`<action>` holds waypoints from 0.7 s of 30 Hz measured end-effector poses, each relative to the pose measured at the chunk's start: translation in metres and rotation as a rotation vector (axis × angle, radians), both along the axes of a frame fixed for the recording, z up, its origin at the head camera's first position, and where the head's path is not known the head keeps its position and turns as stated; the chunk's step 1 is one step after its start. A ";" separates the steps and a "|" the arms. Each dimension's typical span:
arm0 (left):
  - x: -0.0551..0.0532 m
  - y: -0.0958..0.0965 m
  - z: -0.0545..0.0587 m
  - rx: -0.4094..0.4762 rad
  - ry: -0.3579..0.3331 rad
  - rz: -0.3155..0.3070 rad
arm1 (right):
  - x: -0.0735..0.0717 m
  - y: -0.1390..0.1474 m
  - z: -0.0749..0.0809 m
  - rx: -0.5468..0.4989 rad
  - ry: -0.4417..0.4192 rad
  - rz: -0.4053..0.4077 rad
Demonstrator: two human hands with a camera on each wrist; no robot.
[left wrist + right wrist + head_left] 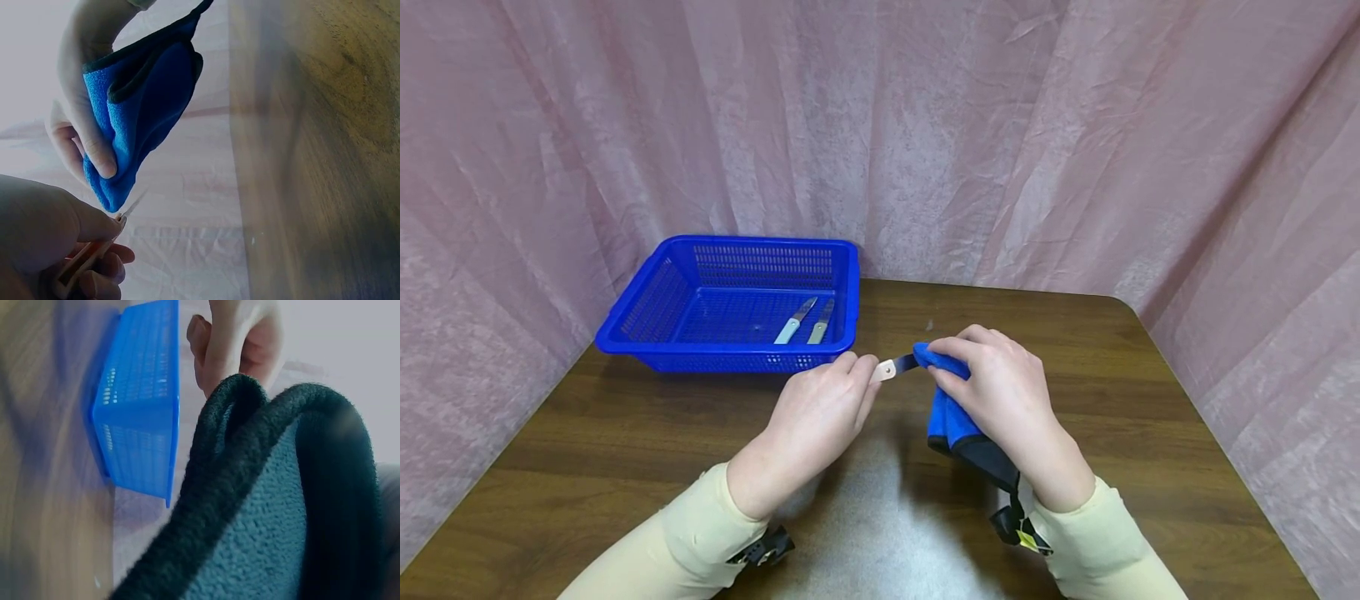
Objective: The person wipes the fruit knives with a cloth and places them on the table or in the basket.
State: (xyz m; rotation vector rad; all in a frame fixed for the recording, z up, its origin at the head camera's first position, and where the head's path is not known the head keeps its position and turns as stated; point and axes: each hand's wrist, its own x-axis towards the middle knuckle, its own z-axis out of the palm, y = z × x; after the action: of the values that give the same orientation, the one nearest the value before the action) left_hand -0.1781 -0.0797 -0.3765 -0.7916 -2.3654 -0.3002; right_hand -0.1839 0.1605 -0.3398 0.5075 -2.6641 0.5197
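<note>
My left hand (823, 400) grips a small folding knife (887, 370) by its pale, riveted handle, with the blade pointing right. In the left wrist view, a slot runs along the handle of this folding knife (81, 265). Between its thumb and fingers, my right hand (1003, 387) pinches a folded blue cloth (953, 417) with dark edging. The cloth's tip overlaps the blade's end and hides it in the head view. In the right wrist view, the hanging cloth (256, 544) fills the foreground. Both hands are above the table.
At the back left of the wooden table (1075, 350) stands a blue plastic basket (730, 361). Inside it, at the right, lie a knife with a whitish handle (787, 331) and another with a beige handle (817, 332). A pink curtain (925, 142) hangs behind the table.
</note>
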 end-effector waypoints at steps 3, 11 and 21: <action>0.000 0.000 0.000 0.000 0.004 -0.004 | 0.002 -0.004 -0.001 0.000 0.019 0.021; 0.000 0.000 0.001 -0.005 0.003 -0.007 | 0.006 -0.010 -0.002 -0.005 0.049 0.058; 0.001 0.001 0.000 -0.015 -0.007 -0.005 | 0.007 -0.013 -0.006 0.014 0.089 0.091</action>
State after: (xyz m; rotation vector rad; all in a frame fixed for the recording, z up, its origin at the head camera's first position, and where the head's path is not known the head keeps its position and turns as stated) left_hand -0.1766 -0.0786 -0.3761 -0.8046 -2.3749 -0.2878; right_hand -0.1771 0.1470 -0.3456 0.6430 -2.5714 0.4936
